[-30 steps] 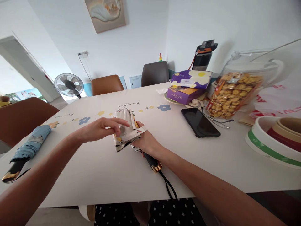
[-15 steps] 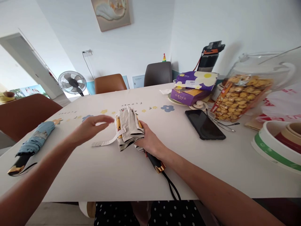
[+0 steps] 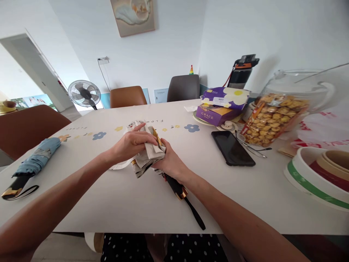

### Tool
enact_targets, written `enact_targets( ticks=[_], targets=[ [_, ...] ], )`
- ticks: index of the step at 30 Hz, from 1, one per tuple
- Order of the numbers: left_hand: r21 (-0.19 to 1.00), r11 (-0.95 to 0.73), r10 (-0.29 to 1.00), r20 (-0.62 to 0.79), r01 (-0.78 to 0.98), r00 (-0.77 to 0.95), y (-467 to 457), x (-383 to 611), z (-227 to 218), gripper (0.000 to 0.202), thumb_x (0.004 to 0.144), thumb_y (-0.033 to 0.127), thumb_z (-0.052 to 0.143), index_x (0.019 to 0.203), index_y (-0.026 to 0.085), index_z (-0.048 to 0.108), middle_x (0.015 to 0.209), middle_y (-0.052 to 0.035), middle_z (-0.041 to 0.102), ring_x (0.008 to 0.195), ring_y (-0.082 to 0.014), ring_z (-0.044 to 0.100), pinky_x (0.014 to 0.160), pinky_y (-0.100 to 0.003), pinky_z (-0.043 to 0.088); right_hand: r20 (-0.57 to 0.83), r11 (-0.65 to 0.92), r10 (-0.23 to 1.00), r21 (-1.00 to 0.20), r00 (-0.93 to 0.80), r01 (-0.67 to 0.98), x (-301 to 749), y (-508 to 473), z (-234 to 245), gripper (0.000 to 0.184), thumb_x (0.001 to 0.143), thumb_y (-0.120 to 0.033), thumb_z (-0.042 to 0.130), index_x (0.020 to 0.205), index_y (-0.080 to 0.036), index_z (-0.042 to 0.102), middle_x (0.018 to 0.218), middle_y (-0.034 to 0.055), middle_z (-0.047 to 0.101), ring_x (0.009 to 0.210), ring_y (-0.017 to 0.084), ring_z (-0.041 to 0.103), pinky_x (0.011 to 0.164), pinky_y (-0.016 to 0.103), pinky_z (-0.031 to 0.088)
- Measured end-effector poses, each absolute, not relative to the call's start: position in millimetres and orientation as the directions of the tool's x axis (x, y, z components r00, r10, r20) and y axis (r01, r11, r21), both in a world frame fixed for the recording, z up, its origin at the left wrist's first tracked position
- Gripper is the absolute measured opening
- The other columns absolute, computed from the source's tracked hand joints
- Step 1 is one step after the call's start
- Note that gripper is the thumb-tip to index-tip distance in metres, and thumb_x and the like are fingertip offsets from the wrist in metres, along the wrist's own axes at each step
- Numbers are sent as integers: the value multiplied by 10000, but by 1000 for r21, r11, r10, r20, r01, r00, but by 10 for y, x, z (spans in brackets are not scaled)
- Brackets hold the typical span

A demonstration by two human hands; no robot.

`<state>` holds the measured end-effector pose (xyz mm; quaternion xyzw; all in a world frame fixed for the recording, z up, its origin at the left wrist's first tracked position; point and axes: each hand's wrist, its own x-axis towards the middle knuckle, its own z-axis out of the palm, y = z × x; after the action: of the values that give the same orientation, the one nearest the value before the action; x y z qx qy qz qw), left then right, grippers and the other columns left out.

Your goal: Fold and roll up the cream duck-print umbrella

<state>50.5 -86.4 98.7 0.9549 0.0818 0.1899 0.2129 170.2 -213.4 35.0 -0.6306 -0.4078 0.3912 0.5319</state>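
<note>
A folding umbrella with cream patterned cloth (image 3: 148, 155) lies across the middle of the table, partly folded. Its black handle (image 3: 173, 185) with a gold end and a black strap points toward me. My right hand (image 3: 170, 160) is wrapped round the cloth just above the handle. From the left, my left hand (image 3: 134, 143) lies over the cloth, fingers pressed on the folds; the thumb is mostly hidden. Part of the pale closing strap (image 3: 120, 166) shows below the left wrist. Farther left rests a rolled blue umbrella (image 3: 38, 157) with a black and gold handle.
On the right are a black phone (image 3: 232, 148), glasses (image 3: 253, 145), a purple box (image 3: 214, 114) under a tissue pack (image 3: 226, 97), a jug of snacks (image 3: 275, 116) and rolls of tape (image 3: 313, 178). Chairs (image 3: 128, 96) and a fan (image 3: 84, 94) stand beyond the table.
My left hand has moved right and come down onto the umbrella cloth, which it did not touch before. My right hand keeps its hold. The view has shifted slightly.
</note>
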Motion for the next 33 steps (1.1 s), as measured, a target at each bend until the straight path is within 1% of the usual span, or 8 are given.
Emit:
enact_targets(
  ticks=[5,10,14,16,18,22,28,33],
  targets=[
    [501,-866,220,359,12,907,-889,321,839,220,783,226,480,862,230,686,972,-41,689,1037,-197,586,1060,-422,317,31,-44,936,-978,350,204,1719,-2140,339,1065,612,-284,722,1444,-289,58,1102,82,594,657,149,598,538,270,503],
    [621,-783,287,309,36,906,-982,187,780,187,771,244,518,825,254,697,1158,-10,622,1194,-216,478,1119,-421,189,127,19,928,-955,350,294,1684,-2127,361,810,659,-259,673,1369,-339,293,1114,37,584,640,129,582,503,242,488],
    [833,-542,657,335,114,675,-1145,170,692,191,795,361,536,760,221,661,1089,-24,641,1137,-229,508,1022,-393,335,125,9,927,-950,354,311,1675,-2138,384,707,696,-248,632,1330,-346,334,1078,19,603,619,119,572,504,241,485],
    [918,-377,849,289,122,443,-1215,209,649,261,764,432,570,883,206,623,1078,-45,630,1066,-227,542,924,-370,412,144,18,924,-942,354,336,1671,-2155,400,701,711,-246,615,1335,-350,314,1083,18,605,658,136,589,534,260,498],
    [969,-223,921,176,102,347,-1283,270,652,409,731,492,592,997,181,577,1078,-74,620,1025,-229,560,855,-352,448,190,34,910,-920,369,390,1656,-2172,418,699,722,-235,600,1343,-345,299,1113,21,599,769,171,609,607,292,518],
    [999,-32,837,8,34,547,-1430,432,792,483,728,501,612,1069,163,564,1096,-99,623,988,-230,585,775,-314,484,336,83,837,-858,432,507,1616,-2202,450,680,769,-251,572,1371,-331,264,1243,29,539,1009,214,576,792,354,507],
    [994,-2,700,82,-112,710,-1457,690,950,456,712,390,679,1098,167,584,1110,-98,627,1020,-244,578,845,-345,469,587,250,681,-749,438,614,1645,-2194,427,669,806,-265,580,1387,-290,249,1359,66,443,1158,228,508,899,378,475],
    [990,-17,521,129,-141,844,-1379,735,994,426,721,324,675,1106,160,595,1068,-93,638,987,-249,586,849,-383,463,777,445,452,-622,437,644,1713,-2083,282,747,754,-276,664,1376,-273,249,1397,99,386,1258,263,412,974,445,428]
  ],
)
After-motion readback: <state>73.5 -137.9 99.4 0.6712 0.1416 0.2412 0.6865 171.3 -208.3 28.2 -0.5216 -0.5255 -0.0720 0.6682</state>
